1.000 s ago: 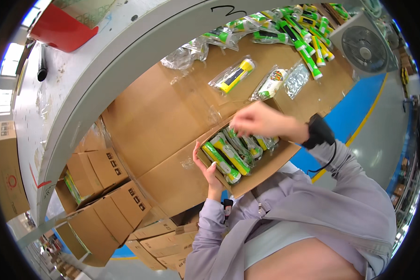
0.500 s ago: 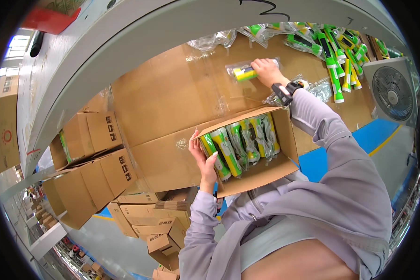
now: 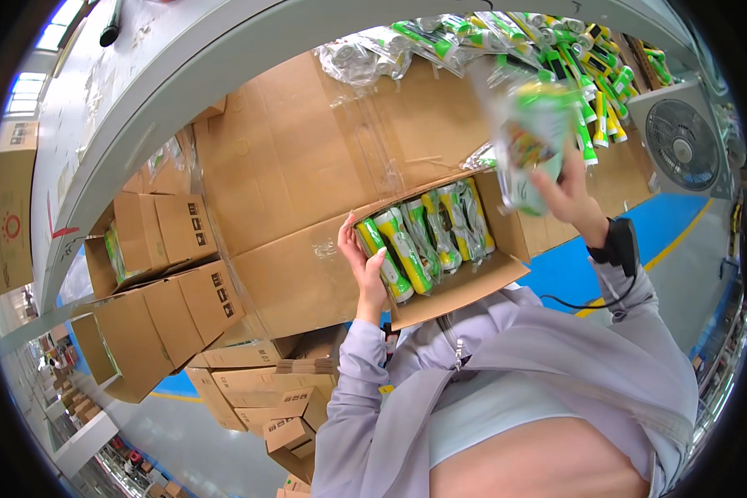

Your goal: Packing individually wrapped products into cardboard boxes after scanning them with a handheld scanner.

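An open cardboard box [image 3: 461, 303] tilts against my front, with a row of green, yellow and white flashlights [image 3: 427, 232] in clear bags inside. Gripping the box's left wall is my left hand [image 3: 363, 264], thumb inside and fingers outside. Above the right end of the box, my right hand [image 3: 571, 195] is closed on a flashlight in a clear bag [image 3: 531, 137], raised toward the camera and blurred by motion. The bag hides part of the pile behind it.
Many bagged and loose flashlights [image 3: 602, 91] lie heaped at the far right, beside a grey fan [image 3: 682, 145]. Brown cardboard [image 3: 307, 166] covers the table. Several open cartons [image 3: 162, 324] stand at left. A grey beam [image 3: 249, 66] arches across the far side.
My right hand has swung right and up toward the camera with the bagged flashlight, away from the cardboard. My left hand keeps its grip on the box.
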Action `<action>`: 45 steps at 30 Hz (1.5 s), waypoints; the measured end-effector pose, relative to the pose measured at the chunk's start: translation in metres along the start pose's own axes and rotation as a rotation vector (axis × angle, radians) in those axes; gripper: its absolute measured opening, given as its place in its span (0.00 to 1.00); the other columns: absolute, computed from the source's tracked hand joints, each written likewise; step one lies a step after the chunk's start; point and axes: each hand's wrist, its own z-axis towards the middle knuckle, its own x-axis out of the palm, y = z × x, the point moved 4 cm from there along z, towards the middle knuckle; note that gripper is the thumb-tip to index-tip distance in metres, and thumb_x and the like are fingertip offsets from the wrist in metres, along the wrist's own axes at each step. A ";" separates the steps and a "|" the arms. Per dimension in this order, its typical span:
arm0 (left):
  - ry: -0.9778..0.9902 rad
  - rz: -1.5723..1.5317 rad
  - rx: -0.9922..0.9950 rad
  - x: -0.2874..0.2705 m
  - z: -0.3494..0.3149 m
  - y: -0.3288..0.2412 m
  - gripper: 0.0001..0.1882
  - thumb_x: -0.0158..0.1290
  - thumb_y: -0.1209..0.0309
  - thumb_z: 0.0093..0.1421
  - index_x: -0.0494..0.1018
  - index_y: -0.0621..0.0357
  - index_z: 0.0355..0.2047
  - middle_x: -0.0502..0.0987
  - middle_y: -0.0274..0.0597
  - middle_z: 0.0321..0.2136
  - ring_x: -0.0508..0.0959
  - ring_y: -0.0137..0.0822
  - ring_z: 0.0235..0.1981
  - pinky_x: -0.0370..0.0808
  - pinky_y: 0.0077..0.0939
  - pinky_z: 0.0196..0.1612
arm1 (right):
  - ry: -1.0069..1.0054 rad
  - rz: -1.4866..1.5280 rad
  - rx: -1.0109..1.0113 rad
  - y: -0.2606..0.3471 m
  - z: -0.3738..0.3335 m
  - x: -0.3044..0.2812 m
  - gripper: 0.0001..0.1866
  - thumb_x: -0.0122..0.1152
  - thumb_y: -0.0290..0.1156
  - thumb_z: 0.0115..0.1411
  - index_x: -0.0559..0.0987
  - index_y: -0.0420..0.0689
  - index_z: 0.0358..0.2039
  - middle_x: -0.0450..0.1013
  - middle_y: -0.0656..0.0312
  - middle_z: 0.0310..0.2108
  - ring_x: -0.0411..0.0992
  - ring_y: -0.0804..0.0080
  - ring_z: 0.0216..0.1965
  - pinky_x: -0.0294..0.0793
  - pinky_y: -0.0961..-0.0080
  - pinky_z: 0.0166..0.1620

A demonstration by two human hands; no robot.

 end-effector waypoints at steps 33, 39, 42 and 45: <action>0.041 -0.150 -0.065 -0.003 0.001 0.006 0.42 0.51 0.70 0.44 0.47 0.60 0.60 0.50 0.48 0.61 0.50 0.43 0.63 0.45 0.35 0.64 | 0.219 -0.634 0.700 -0.093 -0.106 0.209 0.23 0.46 0.40 0.60 0.65 0.29 0.42 0.67 0.35 0.38 0.69 0.40 0.38 0.69 0.55 0.42; 0.020 -0.073 -0.049 -0.011 0.003 -0.002 0.41 0.51 0.65 0.43 0.50 0.61 0.58 0.51 0.50 0.61 0.50 0.43 0.63 0.44 0.36 0.65 | 0.945 0.095 0.952 -0.061 0.042 0.119 0.19 0.48 0.42 0.62 0.78 0.38 0.34 0.77 0.57 0.28 0.77 0.72 0.25 0.76 0.77 0.31; 0.021 -0.006 -0.015 -0.003 0.004 -0.002 0.44 0.53 0.62 0.42 0.47 0.61 0.59 0.50 0.53 0.61 0.50 0.46 0.63 0.45 0.38 0.64 | 0.521 0.023 0.715 -0.105 0.110 0.073 0.14 0.50 0.37 0.60 0.76 0.39 0.33 0.76 0.57 0.25 0.75 0.72 0.21 0.74 0.78 0.23; 0.019 0.031 -0.005 0.002 0.005 -0.005 0.45 0.53 0.60 0.44 0.45 0.61 0.59 0.50 0.55 0.60 0.50 0.48 0.63 0.45 0.39 0.64 | 0.219 -0.632 0.264 -0.191 0.156 0.035 0.20 0.58 0.45 0.53 0.76 0.39 0.36 0.75 0.55 0.28 0.75 0.59 0.33 0.73 0.68 0.37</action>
